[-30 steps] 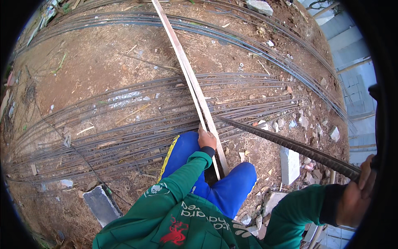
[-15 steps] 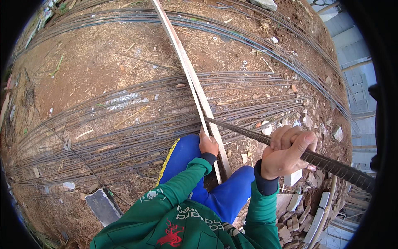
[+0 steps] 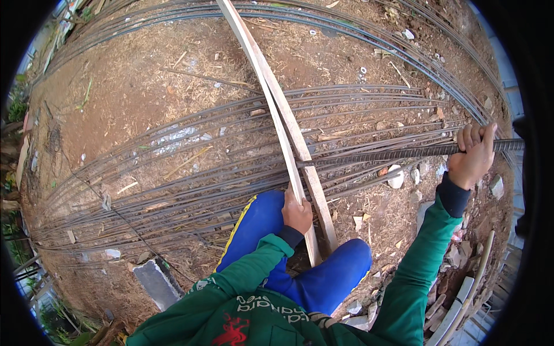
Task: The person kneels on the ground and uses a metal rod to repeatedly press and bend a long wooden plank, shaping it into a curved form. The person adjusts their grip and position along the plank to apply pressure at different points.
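Observation:
My left hand (image 3: pixel 297 216) is closed around the near part of a long thin wooden strip (image 3: pixel 283 135), beside my left knee. A second wooden strip (image 3: pixel 316 199) runs close along its right side, with a narrow gap between the two. Out to the right, my right hand (image 3: pixel 472 157) grips a thick ribbed steel bar (image 3: pixel 392 154), fingers wrapped round it. The bar lies nearly level across the view. Its left end crosses the right strip and reaches the gap; whether it presses on the left strip I cannot tell.
Many thin steel rods (image 3: pixel 167 190) lie across the dirt beneath the strips, with another bundle (image 3: pixel 346 36) farther off. A grey block (image 3: pixel 157 284) sits at the lower left. Rubble and a white stone (image 3: pixel 395 177) lie on the right, near a curved pole (image 3: pixel 474 277).
My right hand has swung away from me and to the right, turning the bar from a slant to nearly level. My left hand keeps its hold on the strip. The whole view has shifted slightly.

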`<state>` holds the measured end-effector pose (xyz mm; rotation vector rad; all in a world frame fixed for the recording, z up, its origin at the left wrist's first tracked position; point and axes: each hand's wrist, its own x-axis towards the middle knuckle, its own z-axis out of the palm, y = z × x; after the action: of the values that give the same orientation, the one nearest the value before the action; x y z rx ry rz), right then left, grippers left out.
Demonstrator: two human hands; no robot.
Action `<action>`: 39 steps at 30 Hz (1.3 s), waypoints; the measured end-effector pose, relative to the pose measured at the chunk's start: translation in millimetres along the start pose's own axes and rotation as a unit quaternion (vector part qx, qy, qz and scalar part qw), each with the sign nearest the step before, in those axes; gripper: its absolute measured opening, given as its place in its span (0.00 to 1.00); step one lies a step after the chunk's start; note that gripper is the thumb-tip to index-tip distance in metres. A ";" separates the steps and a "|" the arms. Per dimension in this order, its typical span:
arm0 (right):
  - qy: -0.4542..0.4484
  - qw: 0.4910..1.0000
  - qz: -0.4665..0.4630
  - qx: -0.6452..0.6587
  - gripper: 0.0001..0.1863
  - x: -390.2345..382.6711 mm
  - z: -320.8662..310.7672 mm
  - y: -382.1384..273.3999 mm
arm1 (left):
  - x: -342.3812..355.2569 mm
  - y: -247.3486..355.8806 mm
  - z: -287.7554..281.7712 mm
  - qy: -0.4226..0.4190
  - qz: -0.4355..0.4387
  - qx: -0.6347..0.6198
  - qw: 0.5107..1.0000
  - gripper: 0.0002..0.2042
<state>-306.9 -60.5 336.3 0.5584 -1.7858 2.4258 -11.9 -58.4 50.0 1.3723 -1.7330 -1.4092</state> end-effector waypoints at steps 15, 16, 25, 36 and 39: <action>-0.128 0.985 -0.106 0.039 0.21 -124.1 36.8 -71.0 | -2.0 -20.5 -3.2 0.028 -0.014 0.028 0.999 0.28; -0.066 0.995 -0.068 0.039 0.21 -115.7 31.0 -65.0 | -2.8 -25.0 -4.3 0.034 0.008 0.034 0.999 0.28; 0.215 0.968 0.131 -0.007 0.17 33.3 -109.8 47.4 | -1.1 -15.8 -7.5 -0.020 -0.054 0.046 0.997 0.28; -0.122 0.984 -0.102 0.079 0.22 -153.6 -19.1 -135.7 | -4.0 -21.4 -2.5 0.043 -0.034 -0.007 0.998 0.29; -0.134 0.975 -0.153 0.092 0.20 -162.9 -25.9 -204.9 | -3.1 -19.9 -0.7 0.035 -0.057 -0.011 0.998 0.29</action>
<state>-105.5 53.5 461.3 1.1364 -1.4251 2.3992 -2.7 -54.8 32.4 1.5120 -1.6131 -1.4182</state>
